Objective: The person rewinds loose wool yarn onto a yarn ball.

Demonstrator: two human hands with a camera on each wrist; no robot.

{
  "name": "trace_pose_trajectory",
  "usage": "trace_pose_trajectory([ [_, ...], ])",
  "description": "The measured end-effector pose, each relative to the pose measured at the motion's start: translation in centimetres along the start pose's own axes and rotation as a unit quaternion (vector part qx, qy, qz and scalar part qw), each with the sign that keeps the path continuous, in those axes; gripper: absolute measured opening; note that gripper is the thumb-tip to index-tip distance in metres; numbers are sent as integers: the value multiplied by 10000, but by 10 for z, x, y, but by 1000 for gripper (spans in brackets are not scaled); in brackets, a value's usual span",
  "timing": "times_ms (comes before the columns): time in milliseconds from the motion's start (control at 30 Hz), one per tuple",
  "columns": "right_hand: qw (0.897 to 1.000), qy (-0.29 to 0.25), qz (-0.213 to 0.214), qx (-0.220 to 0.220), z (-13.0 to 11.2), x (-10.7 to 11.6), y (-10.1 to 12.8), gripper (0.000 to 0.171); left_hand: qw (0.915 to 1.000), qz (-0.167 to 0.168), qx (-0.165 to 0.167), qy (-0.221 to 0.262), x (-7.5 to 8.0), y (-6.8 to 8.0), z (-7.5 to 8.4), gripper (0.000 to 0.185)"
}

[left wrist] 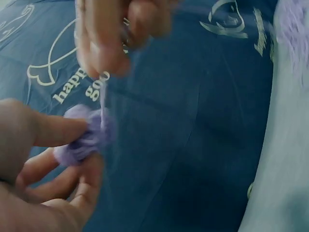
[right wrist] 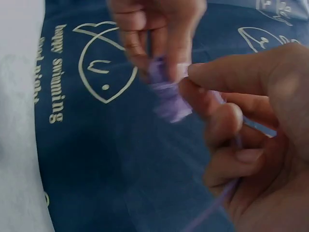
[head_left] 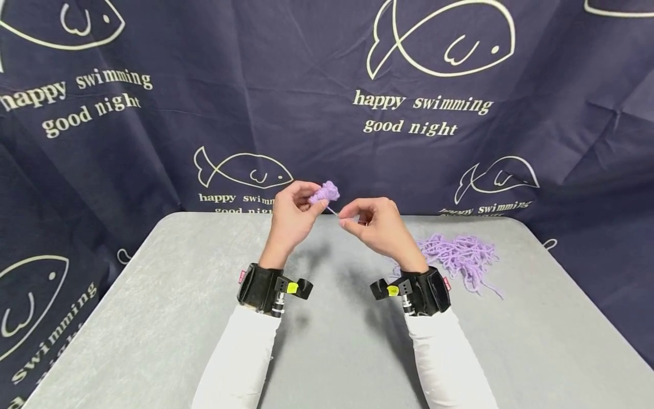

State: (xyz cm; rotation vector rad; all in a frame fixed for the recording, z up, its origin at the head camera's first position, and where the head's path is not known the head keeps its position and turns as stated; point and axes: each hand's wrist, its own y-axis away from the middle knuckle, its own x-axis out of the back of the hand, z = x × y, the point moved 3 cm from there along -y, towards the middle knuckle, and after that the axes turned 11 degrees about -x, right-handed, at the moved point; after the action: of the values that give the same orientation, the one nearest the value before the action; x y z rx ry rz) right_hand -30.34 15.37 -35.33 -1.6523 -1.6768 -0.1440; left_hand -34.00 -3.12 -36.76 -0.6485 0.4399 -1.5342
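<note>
Above the grey table, nearest the camera, two white sleeves rise from the bottom edge, each ending in a black wrist strap. Beyond the straps both hands are lifted off the table. The left hand is turned palm inward, its thumb and fingertips pinched round a small purple yarn ball, which sits just above and right of that hand. The right hand sits close beside it, fingers curled, thumb and forefinger nipping a thin yarn strand that runs taut to the ball. In the left wrist view the strand drops from the right hand's fingers onto the ball.

To the right of the ball and lower, a loose yarn pile of the same purple lies on the table, near the right wrist and partly hidden behind it. Behind the table hangs a dark blue cloth printed with fish outlines and the words "happy swimming good night".

Both wrist views are blurred; how the strand winds on the ball cannot be made out.
</note>
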Motion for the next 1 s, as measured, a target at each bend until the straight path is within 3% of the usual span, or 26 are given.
trace_pose_trajectory([
  [100, 9974, -662, 237, 130, 0, 7, 1, 7, 9940, -904, -161, -597, 1, 1, 2, 21],
  [233, 9883, -1331, 715, 188, 5, 17, 0, 8, 9721, -2214, -262, -730, -1, 4, 7, 20],
  [367, 9760, -1783, 1247, 63, 10, 26, 0, 12, 9475, -3183, -304, 62, -4, 8, 12, 20],
  [500, 9660, -2110, 1477, -205, 15, 28, -2, 15, 9230, -3602, -258, 1329, -7, 11, 21, 22],
  [567, 9669, -2093, 1408, -378, 17, 27, -3, 14, 9165, -3531, -269, 1861, -8, 10, 25, 24],
  [667, 9743, -1927, 998, -605, 19, 22, -5, 10, 9203, -3022, -327, 2463, -8, 8, 31, 25],
  [800, 9871, -1442, 220, -659, 18, 14, -6, 5, 9352, -1770, -200, 3059, -5, 3, 35, 29],
  [867, 9914, -1173, -85, -569, 15, 11, -5, 5, 9438, -1032, -79, 3138, -4, 1, 34, 30],
  [933, 9941, -935, -293, -474, 11, 9, -4, 3, 9529, -338, 20, 3013, -2, -1, 33, 28],
  [1000, 9952, -782, -444, -378, 8, 8, -2, 4, 9657, 173, 32, 2592, 0, -1, 30, 22],
])
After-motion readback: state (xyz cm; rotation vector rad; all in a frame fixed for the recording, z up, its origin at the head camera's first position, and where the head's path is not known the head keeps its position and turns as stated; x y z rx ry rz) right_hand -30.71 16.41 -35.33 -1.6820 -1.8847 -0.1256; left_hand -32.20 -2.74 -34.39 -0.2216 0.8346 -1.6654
